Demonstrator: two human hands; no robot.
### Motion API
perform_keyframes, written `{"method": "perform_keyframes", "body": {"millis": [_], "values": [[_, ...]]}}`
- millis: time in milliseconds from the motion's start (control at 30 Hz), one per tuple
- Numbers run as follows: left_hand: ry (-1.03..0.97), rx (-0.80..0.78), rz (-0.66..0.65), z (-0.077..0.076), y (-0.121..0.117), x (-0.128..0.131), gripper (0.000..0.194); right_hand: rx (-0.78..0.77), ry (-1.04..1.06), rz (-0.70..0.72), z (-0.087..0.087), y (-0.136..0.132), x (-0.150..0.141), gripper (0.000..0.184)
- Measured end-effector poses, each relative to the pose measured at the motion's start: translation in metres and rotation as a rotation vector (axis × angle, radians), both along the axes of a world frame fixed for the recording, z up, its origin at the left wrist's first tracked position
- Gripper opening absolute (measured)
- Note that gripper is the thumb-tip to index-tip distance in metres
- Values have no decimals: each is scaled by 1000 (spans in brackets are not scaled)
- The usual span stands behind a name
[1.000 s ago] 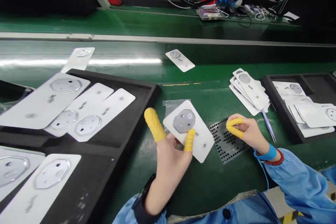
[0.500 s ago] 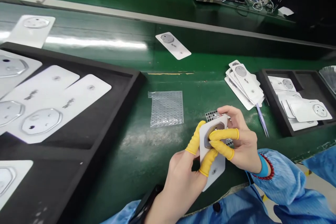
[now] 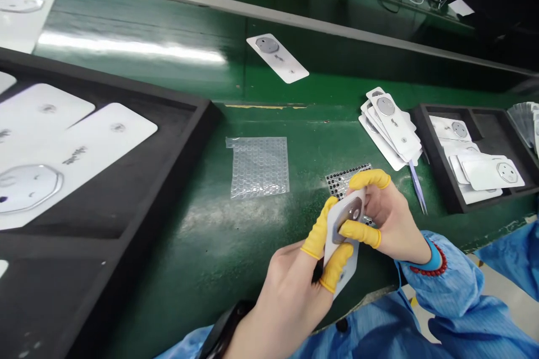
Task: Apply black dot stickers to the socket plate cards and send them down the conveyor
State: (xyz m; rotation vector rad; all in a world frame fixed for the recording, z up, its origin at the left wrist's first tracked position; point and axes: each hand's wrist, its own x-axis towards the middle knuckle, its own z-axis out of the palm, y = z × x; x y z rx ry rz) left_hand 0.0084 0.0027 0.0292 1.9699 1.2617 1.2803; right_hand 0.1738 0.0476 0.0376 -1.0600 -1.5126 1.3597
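Observation:
Between both hands, a white rounded panel [image 3: 348, 280] stands tilted, with a grey octagonal inset on its face. My left hand [image 3: 295, 286] pinches its left edge between thumb and finger, both in yellow finger cots. My right hand [image 3: 389, 216] has one yellow-capped digit pressed on the inset and another curled at the panel's top edge; the rest of its fingers are partly hidden behind. Just behind the panel lies a sheet with rows of small black dots [image 3: 337, 182], partly covered by the hands. A bubble-wrap pouch [image 3: 260, 168] rests flat to their left.
A black tray [image 3: 168, 109] with large white panels fills the left. On the right are a stack of white panels [image 3: 398, 132], lilac tweezers [image 3: 418, 189] and a smaller black tray [image 3: 497, 129] holding more panels. One panel [image 3: 278, 59] lies alone farther back.
My right hand's index finger has gone from the panel's face to its top edge, while the thumb stays on the inset. The panel has turned more edge-on. The camera view has shifted slightly.

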Motion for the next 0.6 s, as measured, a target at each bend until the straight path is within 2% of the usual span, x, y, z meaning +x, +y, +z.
{"method": "perform_keyframes", "body": {"millis": [133, 333, 433, 600], "values": [[-21, -64, -36, 1, 0, -3, 31, 66, 7, -39, 1, -2, 1, 42], [-41, -51, -39, -6, -8, -6, 36, 178, -26, -150, 0, -10, -3, 37], [-54, -59, -23, -7, -9, -6, 35, 162, -37, -143, 1, -12, -3, 35], [-42, -76, -47, 0, -4, -3, 23, 57, -3, -61, 6, -7, 1, 36]]}}
